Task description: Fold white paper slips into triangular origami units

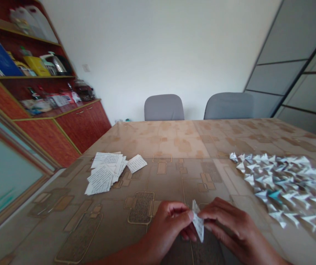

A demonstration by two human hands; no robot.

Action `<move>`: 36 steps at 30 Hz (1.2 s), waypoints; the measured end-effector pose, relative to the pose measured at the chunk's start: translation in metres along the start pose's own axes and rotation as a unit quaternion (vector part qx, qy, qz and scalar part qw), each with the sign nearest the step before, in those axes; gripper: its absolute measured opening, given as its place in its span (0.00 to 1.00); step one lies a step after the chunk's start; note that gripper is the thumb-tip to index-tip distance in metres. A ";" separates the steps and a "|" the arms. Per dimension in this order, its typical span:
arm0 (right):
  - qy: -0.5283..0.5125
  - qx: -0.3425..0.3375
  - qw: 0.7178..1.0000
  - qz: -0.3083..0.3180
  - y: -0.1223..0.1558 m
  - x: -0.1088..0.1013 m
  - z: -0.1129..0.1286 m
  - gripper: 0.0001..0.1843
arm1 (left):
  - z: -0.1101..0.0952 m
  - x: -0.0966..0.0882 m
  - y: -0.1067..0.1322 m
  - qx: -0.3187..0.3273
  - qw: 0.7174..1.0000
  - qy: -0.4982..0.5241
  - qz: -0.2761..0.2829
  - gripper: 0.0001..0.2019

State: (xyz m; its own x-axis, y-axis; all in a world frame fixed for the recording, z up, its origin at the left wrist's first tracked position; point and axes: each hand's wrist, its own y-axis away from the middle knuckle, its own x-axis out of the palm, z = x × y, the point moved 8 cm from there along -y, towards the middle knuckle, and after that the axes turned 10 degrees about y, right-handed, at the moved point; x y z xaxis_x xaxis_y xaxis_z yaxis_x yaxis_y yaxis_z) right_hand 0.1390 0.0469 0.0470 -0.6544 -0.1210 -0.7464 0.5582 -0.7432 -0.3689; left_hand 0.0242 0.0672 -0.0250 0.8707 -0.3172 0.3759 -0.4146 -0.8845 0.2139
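Both my hands meet low in the middle of the view over the table. My left hand and my right hand pinch a small folded slip of printed paper between their fingertips; it stands upright and tapers to a point. To the left lies a loose stack of flat printed paper slips, with one slip apart beside it. On the right spreads a pile of several folded paper triangles.
The table wears a brown patterned cover. Two grey chairs stand at its far side against a white wall. A red-brown shelf cabinet with bottles and boxes fills the left. Grey panels stand at the right.
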 end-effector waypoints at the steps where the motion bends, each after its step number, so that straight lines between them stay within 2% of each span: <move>1: 0.002 0.001 1.000 -0.004 0.000 0.000 -0.001 0.14 | 0.000 0.000 0.000 0.002 1.000 -0.001 0.002 0.17; 10: -0.001 0.022 1.000 -0.020 0.002 -0.002 0.001 0.08 | -0.004 0.004 0.004 0.022 1.000 -0.003 0.019 0.17; 13: -0.036 0.067 0.996 -0.049 0.004 -0.001 -0.008 0.05 | -0.010 0.008 0.008 0.035 0.999 -0.032 0.018 0.17; 17: -0.094 0.144 0.983 -0.062 0.007 0.007 -0.022 0.09 | -0.016 0.011 0.011 0.042 0.998 -0.051 0.014 0.15; 20: -0.123 0.173 0.975 -0.060 0.008 0.011 -0.027 0.10 | -0.015 0.011 0.012 0.043 0.997 -0.057 0.016 0.16; 25: -0.123 0.184 0.973 -0.067 0.009 0.014 -0.028 0.10 | -0.009 0.010 0.010 0.044 0.998 -0.047 0.024 0.15; 29: -0.123 0.176 0.974 -0.068 0.008 0.012 -0.026 0.09 | -0.007 0.007 0.008 0.030 0.999 -0.035 0.008 0.14; 32: -0.140 0.163 0.975 -0.057 0.006 0.008 -0.024 0.07 | -0.009 0.003 0.007 0.026 0.999 -0.019 -0.007 0.14; 36: -0.169 0.177 0.969 -0.033 0.005 0.011 -0.023 0.07 | -0.017 0.002 0.007 0.057 0.998 -0.013 -0.009 0.14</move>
State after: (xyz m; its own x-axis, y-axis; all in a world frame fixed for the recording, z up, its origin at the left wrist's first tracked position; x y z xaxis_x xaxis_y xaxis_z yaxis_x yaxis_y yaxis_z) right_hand 0.1465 0.0570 0.0247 -0.8456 -0.2307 -0.4814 0.3396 -0.9282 -0.1519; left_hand 0.0186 0.0663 -0.0072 0.8845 -0.3086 0.3500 -0.3678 -0.9226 0.1160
